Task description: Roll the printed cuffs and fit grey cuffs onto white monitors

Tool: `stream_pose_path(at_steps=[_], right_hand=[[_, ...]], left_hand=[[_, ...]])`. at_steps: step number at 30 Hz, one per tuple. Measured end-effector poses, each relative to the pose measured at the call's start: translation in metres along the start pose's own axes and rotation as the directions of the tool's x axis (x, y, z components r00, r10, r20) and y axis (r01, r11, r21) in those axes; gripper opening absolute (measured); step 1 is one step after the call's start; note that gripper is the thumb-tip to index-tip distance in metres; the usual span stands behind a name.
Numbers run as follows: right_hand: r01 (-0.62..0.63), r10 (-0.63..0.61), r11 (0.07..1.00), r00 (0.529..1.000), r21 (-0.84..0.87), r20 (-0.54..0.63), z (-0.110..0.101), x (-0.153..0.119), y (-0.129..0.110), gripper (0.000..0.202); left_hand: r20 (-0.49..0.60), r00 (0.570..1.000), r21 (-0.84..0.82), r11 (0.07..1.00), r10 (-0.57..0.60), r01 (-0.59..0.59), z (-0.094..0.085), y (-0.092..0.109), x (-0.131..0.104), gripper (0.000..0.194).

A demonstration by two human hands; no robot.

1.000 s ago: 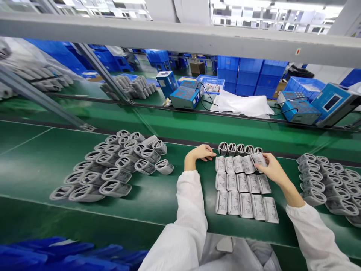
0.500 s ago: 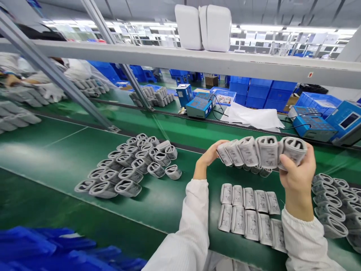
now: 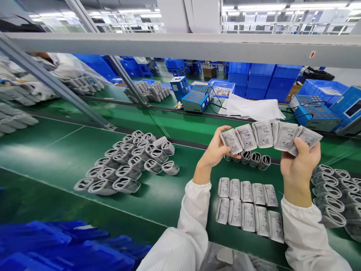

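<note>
I hold a row of several grey rolled cuffs [image 3: 265, 134] up above the green belt [image 3: 56, 150], their printed faces turned toward me. My left hand [image 3: 216, 152] grips the left end of the row and my right hand [image 3: 300, 162] grips the right end. Under my hands, two rows of the same cuffs [image 3: 248, 205] lie flat on the belt. Behind them a short row of cuffs [image 3: 254, 159] stands on edge.
A pile of rolled cuffs [image 3: 129, 163] lies to the left, another pile [image 3: 335, 192] at the right edge. Blue test boxes [image 3: 196, 99] and white sheets [image 3: 254, 109] sit on the far bench. Blue bags [image 3: 56, 244] lie bottom left. A grey shelf beam [image 3: 180, 45] crosses overhead.
A second ago both hands rested at the top row on the belt. They lifted that row off the belt and have now turned it so the printed faces show.
</note>
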State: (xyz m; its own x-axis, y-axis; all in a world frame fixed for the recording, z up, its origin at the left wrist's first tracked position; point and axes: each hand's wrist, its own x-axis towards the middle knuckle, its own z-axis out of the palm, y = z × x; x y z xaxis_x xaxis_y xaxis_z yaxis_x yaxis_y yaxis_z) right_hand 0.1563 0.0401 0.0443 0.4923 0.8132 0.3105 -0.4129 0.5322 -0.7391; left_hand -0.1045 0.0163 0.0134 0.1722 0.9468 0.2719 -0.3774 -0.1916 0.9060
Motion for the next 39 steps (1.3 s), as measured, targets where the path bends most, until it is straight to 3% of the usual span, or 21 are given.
stream_pose_path(at_steps=[2, 5, 8, 10, 13, 18, 25, 32, 39], right_hand=[[-0.017, 0.018, 0.999, 0.999, -0.037, 0.031, -0.005, 0.003, -0.002, 0.054], [0.017, 0.009, 0.989, 0.985, -0.149, 0.175, -0.012, 0.007, -0.006, 0.073], [0.106, -0.018, 0.959, 0.948, -0.262, 0.318, -0.016, 0.010, -0.011, 0.084], [0.098, 0.018, 0.948, 0.933, -0.304, 0.359, -0.017, 0.010, -0.013, 0.083], [0.050, 0.064, 0.948, 0.937, -0.314, 0.343, -0.017, 0.012, -0.013, 0.077], [0.019, 0.054, 0.964, 0.964, -0.266, 0.261, -0.018, 0.019, -0.012, 0.063], [-0.010, 0.099, 0.955, 0.953, -0.297, 0.285, -0.023, 0.022, -0.012, 0.054], [-0.062, 0.124, 0.966, 0.963, -0.251, 0.240, -0.020, 0.020, -0.014, 0.054], [-0.050, 0.124, 0.959, 0.959, -0.279, 0.255, -0.022, 0.019, -0.012, 0.054]], left_hand=[[-0.089, 0.995, 0.011, 0.999, 0.043, -0.042, 0.004, 0.001, 0.000, 0.072], [-0.202, 0.971, 0.096, 0.989, 0.129, -0.111, 0.008, 0.004, 0.001, 0.070], [-0.247, 0.949, 0.147, 0.976, 0.195, -0.162, 0.008, 0.008, 0.002, 0.071], [-0.269, 0.934, 0.164, 0.966, 0.236, -0.197, 0.007, 0.010, 0.002, 0.070], [-0.284, 0.917, 0.219, 0.950, 0.279, -0.221, 0.006, 0.012, 0.000, 0.064], [-0.194, 0.960, 0.235, 0.960, 0.201, -0.153, 0.006, 0.009, -0.002, 0.063], [-0.210, 0.952, 0.165, 0.968, 0.222, -0.189, 0.006, 0.007, 0.001, 0.060], [-0.176, 0.935, 0.142, 0.948, 0.307, -0.284, 0.008, 0.011, -0.001, 0.072], [-0.184, 0.928, 0.193, 0.938, 0.324, -0.289, 0.007, 0.011, -0.002, 0.080]])
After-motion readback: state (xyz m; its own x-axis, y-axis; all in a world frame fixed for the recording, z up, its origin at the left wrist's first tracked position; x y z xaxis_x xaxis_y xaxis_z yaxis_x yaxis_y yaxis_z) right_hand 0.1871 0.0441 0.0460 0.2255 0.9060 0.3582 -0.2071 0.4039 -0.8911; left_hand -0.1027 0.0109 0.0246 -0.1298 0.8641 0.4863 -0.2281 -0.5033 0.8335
